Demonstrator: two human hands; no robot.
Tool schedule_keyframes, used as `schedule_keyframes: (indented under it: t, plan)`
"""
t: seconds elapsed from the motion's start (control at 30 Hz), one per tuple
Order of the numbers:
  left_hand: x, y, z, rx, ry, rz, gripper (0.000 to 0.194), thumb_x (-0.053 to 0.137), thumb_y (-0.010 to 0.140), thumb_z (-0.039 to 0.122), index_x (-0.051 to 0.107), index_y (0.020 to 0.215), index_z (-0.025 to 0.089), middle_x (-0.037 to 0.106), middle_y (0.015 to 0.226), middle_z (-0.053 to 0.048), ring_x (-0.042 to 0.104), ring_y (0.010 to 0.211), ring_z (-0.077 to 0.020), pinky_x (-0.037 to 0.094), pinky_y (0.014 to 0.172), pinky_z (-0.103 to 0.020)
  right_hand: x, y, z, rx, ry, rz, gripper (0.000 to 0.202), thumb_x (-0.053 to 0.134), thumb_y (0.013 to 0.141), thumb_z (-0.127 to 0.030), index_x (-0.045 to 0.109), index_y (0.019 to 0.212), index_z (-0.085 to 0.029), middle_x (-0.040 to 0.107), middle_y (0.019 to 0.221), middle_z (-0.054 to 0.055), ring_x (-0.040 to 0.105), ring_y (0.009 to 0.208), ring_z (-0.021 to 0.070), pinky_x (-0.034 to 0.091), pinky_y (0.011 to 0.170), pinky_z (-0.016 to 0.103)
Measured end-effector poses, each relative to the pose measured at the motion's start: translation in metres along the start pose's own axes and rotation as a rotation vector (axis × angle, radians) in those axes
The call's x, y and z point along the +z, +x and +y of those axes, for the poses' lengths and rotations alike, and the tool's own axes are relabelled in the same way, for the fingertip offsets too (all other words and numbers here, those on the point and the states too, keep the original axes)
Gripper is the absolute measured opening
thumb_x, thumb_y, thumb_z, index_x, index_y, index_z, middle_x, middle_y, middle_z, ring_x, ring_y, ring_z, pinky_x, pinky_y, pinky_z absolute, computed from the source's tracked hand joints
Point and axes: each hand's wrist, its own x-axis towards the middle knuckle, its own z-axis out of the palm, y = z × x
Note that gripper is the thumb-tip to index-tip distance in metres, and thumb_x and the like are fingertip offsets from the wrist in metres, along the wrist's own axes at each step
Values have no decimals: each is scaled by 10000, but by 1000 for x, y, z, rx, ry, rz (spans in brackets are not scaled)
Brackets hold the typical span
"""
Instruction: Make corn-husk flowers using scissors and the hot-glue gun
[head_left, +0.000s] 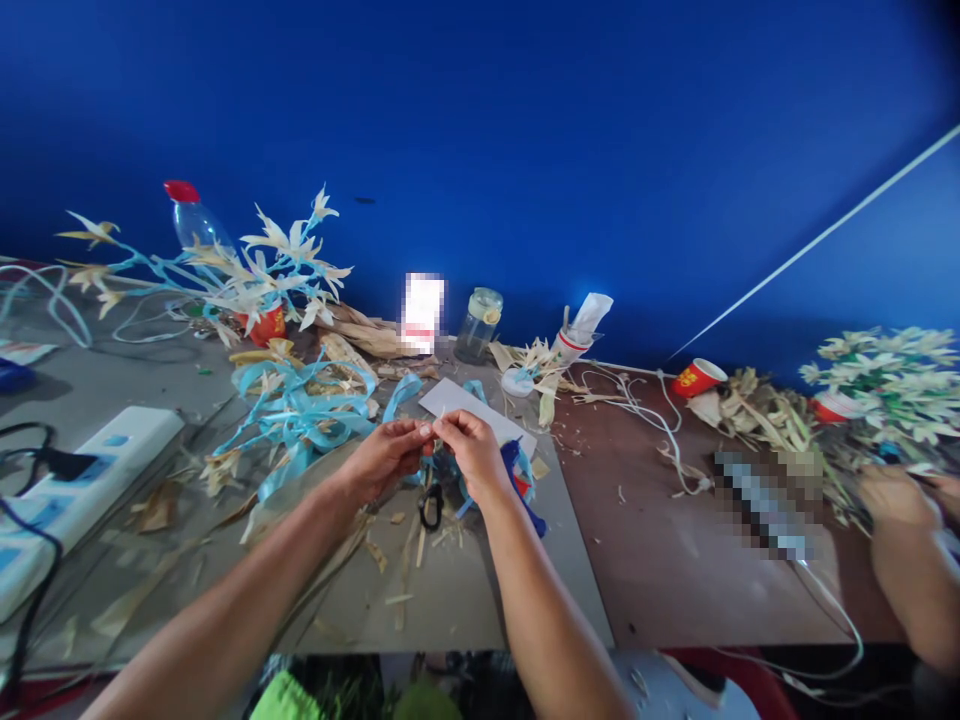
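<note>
My left hand (pixel 386 458) and my right hand (pixel 472 450) meet over the middle of the table, thumbs and fingertips pinched together. What they hold between the fingertips is too small to make out. Just left of them lies a tangle of light blue ribbon (pixel 300 410) with pale husk flowers. A white card (pixel 454 397) is behind my hands. Below them a small black ring-shaped item (pixel 430 508) rests among husk scraps. Dark blue material (pixel 529 495) lies beside my right wrist.
A power strip (pixel 120 460) is at the left. Flowers in a red cup (pixel 266 325), a glass jar (pixel 480 325) and a white cup (pixel 571 343) stand along the wall. A co-worker's hands (pixel 900 500) are at the right, near dried husks (pixel 765 410) and a cable.
</note>
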Motion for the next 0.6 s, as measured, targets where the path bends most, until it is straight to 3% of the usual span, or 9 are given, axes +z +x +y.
schedule_keyframes:
  t: [0.17, 0.3, 0.5, 0.6]
  plan:
    - [-1, -2, 2, -6, -28, 10, 248, 754, 660, 307, 599, 683, 114, 521, 566, 20, 430, 469, -26, 327, 446, -135, -2, -3, -8, 59, 154, -85, 286, 681, 650, -428, 660, 758, -163, 506, 578, -28, 345, 510, 81, 252, 493, 232]
    - [1, -3, 2, -55, -68, 0, 231, 760, 648, 283, 610, 683, 111, 534, 556, 14, 448, 460, -34, 339, 441, -139, -5, -5, -14, 103, 271, -157, 323, 714, 618, -387, 690, 850, -164, 517, 593, -28, 338, 503, 71, 247, 495, 227]
    - [1, -3, 0, -65, -68, -53, 216, 763, 641, 265, 617, 660, 106, 544, 548, 2, 438, 443, -32, 312, 416, -134, -1, -3, -11, 108, 232, -32, 233, 731, 540, -352, 625, 648, -175, 561, 591, -28, 361, 491, 73, 282, 501, 232]
    - [0, -3, 0, -65, -45, -53, 208, 764, 641, 261, 632, 663, 101, 562, 562, -13, 453, 454, -41, 322, 425, -143, -1, -1, -7, 95, 170, 33, 258, 724, 545, -373, 575, 620, -177, 497, 517, -50, 367, 480, 78, 286, 501, 234]
